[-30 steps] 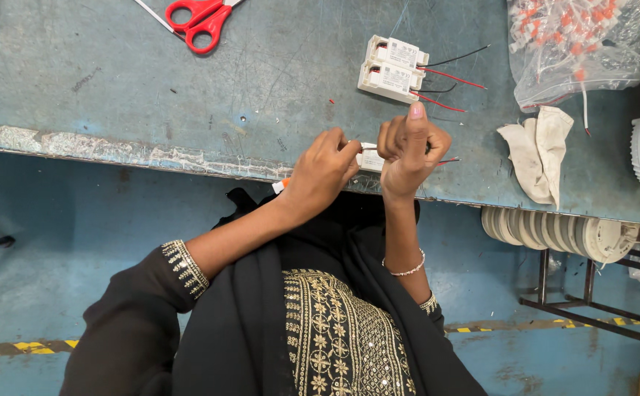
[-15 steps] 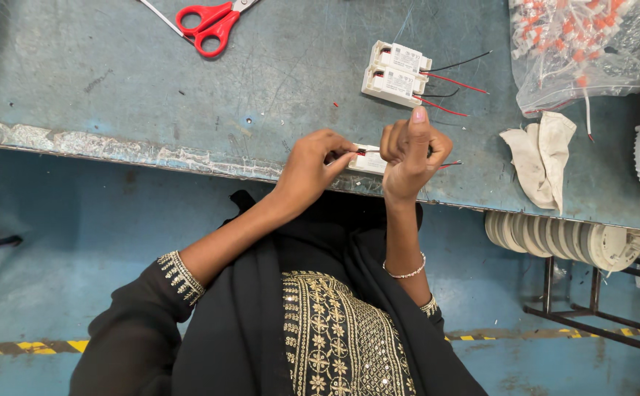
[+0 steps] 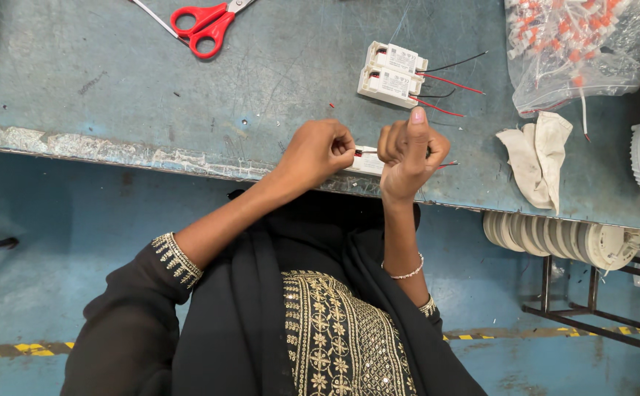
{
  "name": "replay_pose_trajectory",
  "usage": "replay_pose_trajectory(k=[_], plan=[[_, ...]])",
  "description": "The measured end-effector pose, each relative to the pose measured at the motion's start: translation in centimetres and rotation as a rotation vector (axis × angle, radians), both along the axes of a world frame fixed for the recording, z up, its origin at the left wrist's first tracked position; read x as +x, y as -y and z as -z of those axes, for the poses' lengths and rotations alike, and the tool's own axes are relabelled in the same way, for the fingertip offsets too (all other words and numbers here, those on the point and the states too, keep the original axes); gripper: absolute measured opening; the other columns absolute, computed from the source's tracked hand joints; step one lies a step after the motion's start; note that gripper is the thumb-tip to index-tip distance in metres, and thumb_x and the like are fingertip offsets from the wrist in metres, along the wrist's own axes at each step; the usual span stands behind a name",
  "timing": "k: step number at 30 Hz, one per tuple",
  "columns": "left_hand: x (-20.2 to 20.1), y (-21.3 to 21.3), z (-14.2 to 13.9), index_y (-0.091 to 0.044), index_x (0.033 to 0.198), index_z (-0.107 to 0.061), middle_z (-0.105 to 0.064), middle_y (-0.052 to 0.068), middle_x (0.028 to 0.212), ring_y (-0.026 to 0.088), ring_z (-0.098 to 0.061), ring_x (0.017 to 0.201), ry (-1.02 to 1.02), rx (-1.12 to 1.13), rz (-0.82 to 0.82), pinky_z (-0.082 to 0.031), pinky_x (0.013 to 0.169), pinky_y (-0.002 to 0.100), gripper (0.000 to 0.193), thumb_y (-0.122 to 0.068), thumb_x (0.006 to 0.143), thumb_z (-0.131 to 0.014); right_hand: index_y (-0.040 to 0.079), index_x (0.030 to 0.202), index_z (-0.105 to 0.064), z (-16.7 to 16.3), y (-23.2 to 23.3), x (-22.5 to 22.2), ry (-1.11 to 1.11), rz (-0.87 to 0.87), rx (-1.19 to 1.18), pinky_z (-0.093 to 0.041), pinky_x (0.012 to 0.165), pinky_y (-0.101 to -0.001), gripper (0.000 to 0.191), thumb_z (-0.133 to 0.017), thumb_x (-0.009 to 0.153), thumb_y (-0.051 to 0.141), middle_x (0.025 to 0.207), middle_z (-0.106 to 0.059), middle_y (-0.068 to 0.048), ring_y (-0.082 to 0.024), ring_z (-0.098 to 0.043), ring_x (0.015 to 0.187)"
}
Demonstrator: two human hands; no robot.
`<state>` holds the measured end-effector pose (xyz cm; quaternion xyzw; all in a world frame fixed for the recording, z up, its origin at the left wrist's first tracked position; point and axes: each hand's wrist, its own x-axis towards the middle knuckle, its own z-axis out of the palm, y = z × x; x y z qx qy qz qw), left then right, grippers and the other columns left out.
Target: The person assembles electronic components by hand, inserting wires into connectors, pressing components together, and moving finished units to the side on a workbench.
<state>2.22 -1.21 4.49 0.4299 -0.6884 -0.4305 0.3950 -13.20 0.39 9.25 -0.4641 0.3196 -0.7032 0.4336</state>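
Up and well left of the left hand (image 3: 318,150), red-handled scissors (image 3: 206,26) lay on the worn blue tabletop (image 3: 100,88), with lots of bare surface between them and the hand. That hand was curled almost shut, fingertips pinched on the red end of a wire at the small white driver box (image 3: 368,163) sitting right at the tabletop's chipped front edge (image 3: 115,150). Just beside it, the right hand (image 3: 410,150) was closed into a loose fist with the thumb sticking up, steadying the same box; how much of it the fingers gripped couldn't be made out.

Probably the way to do this bit well was to keep the pinch close to the wire tip and the box braced flat, since it sat so near the edge that a slip could send it off toward the lap.

Just above the right hand, two more white driver boxes (image 3: 392,73) sat with red and black leads trailing right. Further right were a crumpled white cloth (image 3: 536,158) and a clear bag of orange-tipped parts (image 3: 576,48), so room that side was tight. Stacked white round housings (image 3: 547,236) sat below the tabletop edge.
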Motion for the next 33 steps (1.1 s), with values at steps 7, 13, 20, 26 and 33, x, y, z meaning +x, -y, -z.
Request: replay_pose_trajectory(k=[7, 13, 20, 26, 33], plan=[[-1.6, -0.2, -0.1, -0.003, 0.074, -0.070, -0.069, 0.014, 0.075, 0.036, -0.067, 0.072, 0.185, -0.195, -0.152, -0.052, 0.064, 0.046, 0.008, -0.010, 0.077, -0.072, 0.009, 0.061, -0.025, 0.0, 0.5, -0.4, 0.018, 0.005, 0.003, -0.014, 0.044, -0.0293, 0.058, -0.052, 0.111, 0.020, 0.053, -0.025, 0.001, -0.007, -0.017, 0.045], [-2.4, -0.1, 0.7, -0.006, 0.076, -0.070, -0.068, 0.014, 0.080, 0.037, -0.066, 0.080, 0.252, -0.222, -0.202, -0.052, 0.070, 0.048, 0.006, -0.011, 0.079, -0.072, 0.009, 0.061, -0.025, -0.1, 1.2, -0.5, 0.024, 0.011, 0.018, -0.014, 0.043, -0.0292, 0.058, -0.054, 0.111, 0.020, 0.053, -0.025, 0.001, -0.007, -0.017, 0.045], [-1.3, -2.1, 0.5, -0.006, 0.088, -0.071, -0.066, 0.012, 0.090, 0.036, -0.066, 0.086, 0.281, -0.251, -0.163, -0.052, 0.073, 0.047, 0.005, -0.011, 0.086, -0.070, 0.010, 0.061, -0.024, -0.7, 0.6, 0.0, 0.031, -0.028, 0.032, -0.013, 0.043, -0.0298, 0.059, -0.054, 0.110, 0.024, 0.052, -0.025, 0.001, -0.008, -0.018, 0.044], [1.2, -4.5, 0.3, -0.006, 0.104, -0.073, -0.065, 0.014, 0.097, 0.036, -0.066, 0.089, 0.066, -0.201, -0.103, -0.053, 0.077, 0.045, 0.014, -0.010, 0.091, -0.068, 0.011, 0.061, -0.023, -0.4, -0.6, -0.4, 0.071, -0.006, 0.033, -0.012, 0.042, -0.0303, 0.061, -0.055, 0.110, 0.028, 0.052, -0.025, 0.001, -0.009, -0.018, 0.044], [1.2, -4.7, 0.3, 0.000, 0.106, -0.069, -0.064, 0.015, 0.101, 0.035, -0.065, 0.096, 0.059, -0.320, -0.042, -0.052, 0.084, 0.043, 0.013, -0.003, 0.093, -0.065, 0.011, 0.061, -0.023, -0.4, -0.7, -0.8, 0.073, -0.008, 0.022, -0.012, 0.042, -0.0297, 0.061, -0.055, 0.110, 0.028, 0.052, -0.023, 0.001, -0.009, -0.018, 0.044]])
